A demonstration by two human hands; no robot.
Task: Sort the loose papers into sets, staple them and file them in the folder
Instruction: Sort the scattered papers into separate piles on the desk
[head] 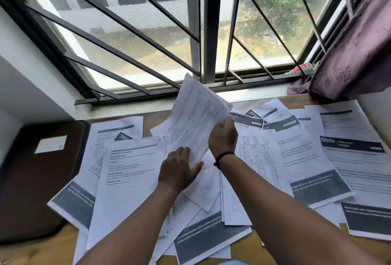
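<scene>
Wooden worktop (251,250), tan, smooth-grained, set under a barred window (208,32). Covering most of it: loose white printed paper sheets (131,171), thin and flat, overlapping at many angles, several bearing dark grey header or footer bands. Legible numbers on the sheets: "3087" on a dark diamond left of centre, "42939" on a dark band at the right. Raised above the middle of the spread: a small sheaf of white printed pages (196,121), slightly bowed, tilted toward the window. Right hand (222,137), a dark cord bracelet at its wrist, grips the sheaf's right edge; left hand (177,171) holds its lower corner, thumb over the paper. Left of the spread: dark brown leather-look folder (31,180), closed, rectangular, rounded corners, white label on its cover, writing too blurred to read. Purple embroidered curtain (357,49) hangs at the window's right end.
</scene>
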